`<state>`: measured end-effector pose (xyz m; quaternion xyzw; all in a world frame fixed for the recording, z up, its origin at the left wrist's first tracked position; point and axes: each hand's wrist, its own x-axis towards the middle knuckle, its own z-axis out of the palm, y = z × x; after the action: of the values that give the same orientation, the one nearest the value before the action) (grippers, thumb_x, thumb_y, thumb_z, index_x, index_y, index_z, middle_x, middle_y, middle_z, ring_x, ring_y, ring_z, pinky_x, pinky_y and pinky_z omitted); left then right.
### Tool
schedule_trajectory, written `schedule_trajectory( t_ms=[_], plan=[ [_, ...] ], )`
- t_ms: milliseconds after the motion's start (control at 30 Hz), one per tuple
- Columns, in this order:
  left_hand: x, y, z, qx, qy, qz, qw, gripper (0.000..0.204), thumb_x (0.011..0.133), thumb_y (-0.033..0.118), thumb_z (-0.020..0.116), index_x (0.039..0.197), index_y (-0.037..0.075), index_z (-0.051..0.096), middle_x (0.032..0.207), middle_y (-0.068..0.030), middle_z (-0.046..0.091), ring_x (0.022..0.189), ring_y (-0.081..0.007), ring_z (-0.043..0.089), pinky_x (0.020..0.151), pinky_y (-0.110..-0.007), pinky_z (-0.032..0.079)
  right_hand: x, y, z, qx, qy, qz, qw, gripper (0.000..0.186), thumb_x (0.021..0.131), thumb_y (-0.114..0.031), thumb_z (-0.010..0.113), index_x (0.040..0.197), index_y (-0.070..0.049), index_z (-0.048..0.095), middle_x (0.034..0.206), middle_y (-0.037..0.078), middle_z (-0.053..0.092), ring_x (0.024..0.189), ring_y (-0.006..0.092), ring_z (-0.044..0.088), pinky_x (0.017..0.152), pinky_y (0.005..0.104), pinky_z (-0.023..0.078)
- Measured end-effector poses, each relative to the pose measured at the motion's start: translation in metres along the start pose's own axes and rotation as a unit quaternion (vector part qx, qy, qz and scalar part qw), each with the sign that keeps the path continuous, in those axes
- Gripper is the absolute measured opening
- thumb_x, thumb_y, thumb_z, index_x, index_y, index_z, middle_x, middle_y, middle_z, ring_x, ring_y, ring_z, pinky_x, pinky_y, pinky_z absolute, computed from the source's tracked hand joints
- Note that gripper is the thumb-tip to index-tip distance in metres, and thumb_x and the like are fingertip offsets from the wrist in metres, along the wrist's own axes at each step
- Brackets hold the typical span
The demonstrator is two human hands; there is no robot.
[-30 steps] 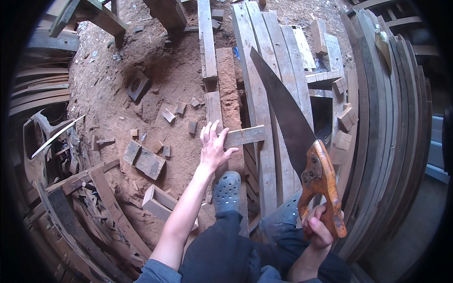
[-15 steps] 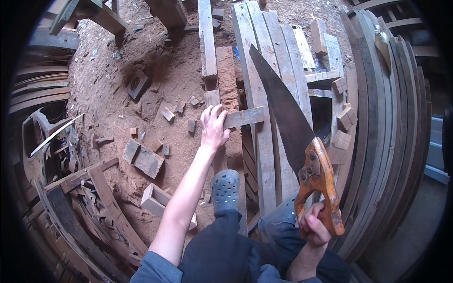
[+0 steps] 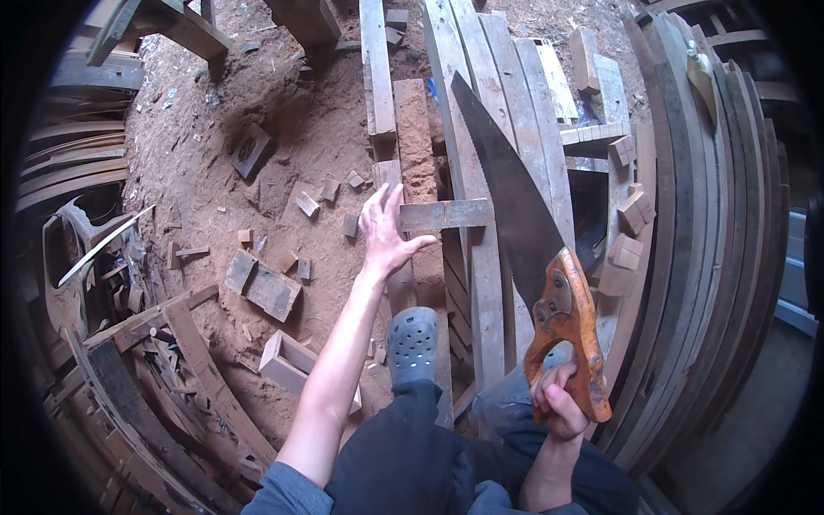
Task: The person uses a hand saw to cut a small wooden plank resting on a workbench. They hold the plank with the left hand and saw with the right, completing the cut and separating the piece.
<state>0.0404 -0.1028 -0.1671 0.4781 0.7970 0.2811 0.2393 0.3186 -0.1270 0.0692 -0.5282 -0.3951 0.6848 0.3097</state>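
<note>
Leaning in at about nine-thirty, curved boards (image 3: pixel 81 154) are stacked along the far left edge. At eight o'clock sits a rough wooden frame (image 3: pixel 202 365), and toward ten o'clock a dark-centred block (image 3: pixel 251 150) lies tilted on the sawdust-covered ground (image 3: pixel 193 129). Near nine o'clock is a grey-faced block (image 3: pixel 263 286).

Close to the centre, toward eleven o'clock, the left hand (image 3: pixel 384 236) has a wide grip, fingers pointing to twelve and thumb to three, at the left end of a short board (image 3: pixel 446 215); whether skin meets wood I cannot tell. This board lies crosswise just toward one o'clock, a thin line across its face, its right end over the long beams (image 3: pixel 486 300). A holed clog (image 3: pixel 414 343) is at six o'clock.

The handsaw (image 3: pixel 524 215) slants from its tip near half past twelve to its orange-brown handle at four. Riveted metal there is too small to show whether it bears lettering. At half past four, the right hand (image 3: pixel 562 399) has its grip closed around that handle. Cut blocks (image 3: pixel 635 212) sit near half past two, beside long planks (image 3: pixel 691 257) at three.
</note>
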Motion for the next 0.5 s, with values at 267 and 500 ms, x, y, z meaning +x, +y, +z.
schedule_trajectory(
  t_ms=[267,500],
  plan=[
    [0.001,-0.008,-0.008,-0.029,0.01,0.002,1.0,0.113,0.047,0.054,0.084,0.141,0.015,0.034,0.142,-0.0139,0.029,0.134,-0.0321,0.022,0.11,-0.048,0.021,0.007,-0.007,0.0,-0.026,0.021,-0.011,0.999,0.018,0.078,-0.01,0.059,0.077,-0.004,0.042,0.058,0.006,0.045,0.045,0.0126,0.041,0.047,0.0273,0.039],
    [0.008,0.009,-0.001,0.031,-0.031,0.117,0.992,0.105,0.049,0.042,0.086,0.138,0.013,0.038,0.138,-0.0118,0.037,0.132,-0.0319,0.028,0.11,-0.047,0.021,0.008,-0.013,-0.001,-0.02,0.04,0.016,0.999,0.018,0.078,-0.008,0.06,0.076,-0.003,0.043,0.059,0.006,0.046,0.044,0.0121,0.042,0.046,0.0272,0.039]
  ],
)
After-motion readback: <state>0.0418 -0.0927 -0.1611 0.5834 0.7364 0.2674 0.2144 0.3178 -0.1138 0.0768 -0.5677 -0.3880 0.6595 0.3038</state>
